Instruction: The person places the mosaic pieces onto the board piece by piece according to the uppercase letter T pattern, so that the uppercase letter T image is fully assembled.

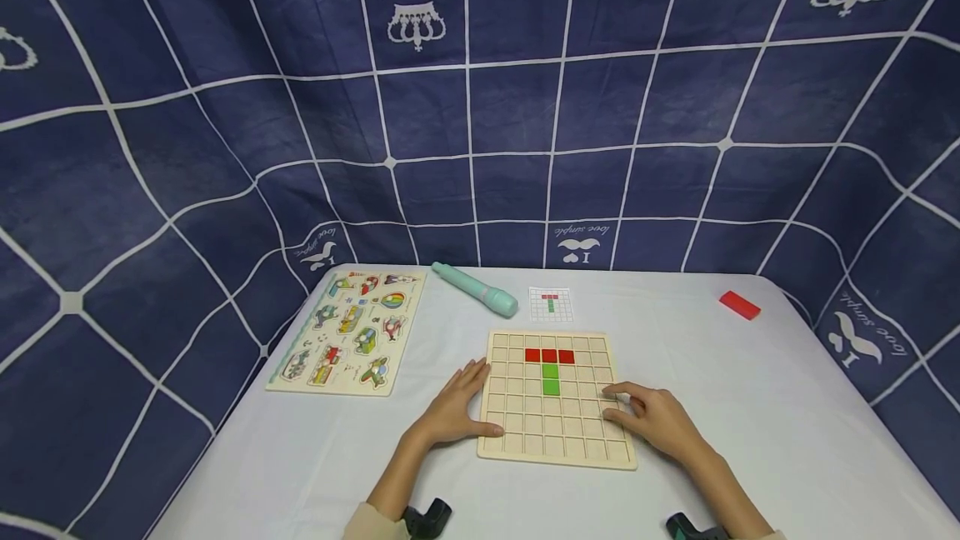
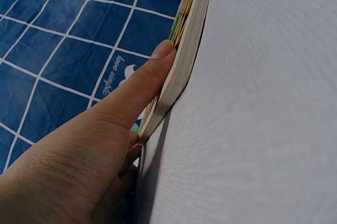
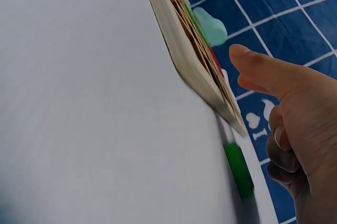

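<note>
A square wooden grid board (image 1: 517,419) lies flat on the table. Three red tiles (image 1: 549,356) form a row near its far side, with two green tiles (image 1: 551,379) in a column below the middle one. My left hand (image 1: 452,411) steadies the board's left side, thumb on its surface and straight fingers along the edge. Over the right edge is my right hand (image 1: 656,419), its thumb and index finger apart with nothing visible between them; the other fingers curl loosely in the right wrist view. A small card (image 1: 551,317) with a red and green grid pattern lies beyond the board.
A red block (image 1: 739,305) lies at the far right; in the right wrist view a green block (image 3: 239,171) shows beyond the board. A picture puzzle board (image 1: 348,340) is at left, a mint-green stick with a thick end (image 1: 474,290) behind. A blue curtain (image 1: 510,107) surrounds the table.
</note>
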A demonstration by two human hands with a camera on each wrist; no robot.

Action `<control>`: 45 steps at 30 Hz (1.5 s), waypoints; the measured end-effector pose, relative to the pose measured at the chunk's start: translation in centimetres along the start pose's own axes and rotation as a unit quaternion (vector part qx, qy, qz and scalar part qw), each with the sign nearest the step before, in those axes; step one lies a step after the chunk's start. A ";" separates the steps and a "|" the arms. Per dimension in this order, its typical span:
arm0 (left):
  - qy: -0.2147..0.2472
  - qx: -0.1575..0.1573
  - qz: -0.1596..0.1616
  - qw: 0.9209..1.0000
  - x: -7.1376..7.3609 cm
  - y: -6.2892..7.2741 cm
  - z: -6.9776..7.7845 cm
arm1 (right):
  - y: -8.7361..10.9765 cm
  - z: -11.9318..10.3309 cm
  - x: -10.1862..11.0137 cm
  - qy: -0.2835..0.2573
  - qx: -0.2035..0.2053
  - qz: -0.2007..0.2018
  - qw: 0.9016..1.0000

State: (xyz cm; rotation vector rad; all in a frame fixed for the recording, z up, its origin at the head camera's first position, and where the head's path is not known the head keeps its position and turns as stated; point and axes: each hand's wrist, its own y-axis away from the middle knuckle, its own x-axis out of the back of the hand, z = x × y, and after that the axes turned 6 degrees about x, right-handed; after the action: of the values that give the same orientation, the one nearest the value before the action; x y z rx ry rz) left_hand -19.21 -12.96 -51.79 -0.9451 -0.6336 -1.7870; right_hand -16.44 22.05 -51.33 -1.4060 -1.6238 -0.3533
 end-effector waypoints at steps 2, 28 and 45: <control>-0.001 -0.001 0.001 1.000 0.0 0.0 0.0 | 0.7 0.3 0.5 -0.002 -0.003 -0.002 1.000; -0.007 0.005 -0.007 1.000 0.1 -0.2 0.0 | 5.0 2.7 3.2 0.015 -0.023 0.008 1.000; -0.009 0.004 -0.007 1.000 0.1 -0.2 0.0 | 5.1 2.9 3.2 0.019 -0.055 -0.028 0.998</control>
State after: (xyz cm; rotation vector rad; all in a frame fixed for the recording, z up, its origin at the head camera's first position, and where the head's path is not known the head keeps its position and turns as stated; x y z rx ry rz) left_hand -19.44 -12.94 -51.74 -0.9550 -0.6594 -1.7888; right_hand -12.90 27.72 -52.16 -1.4279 -1.6373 -0.5049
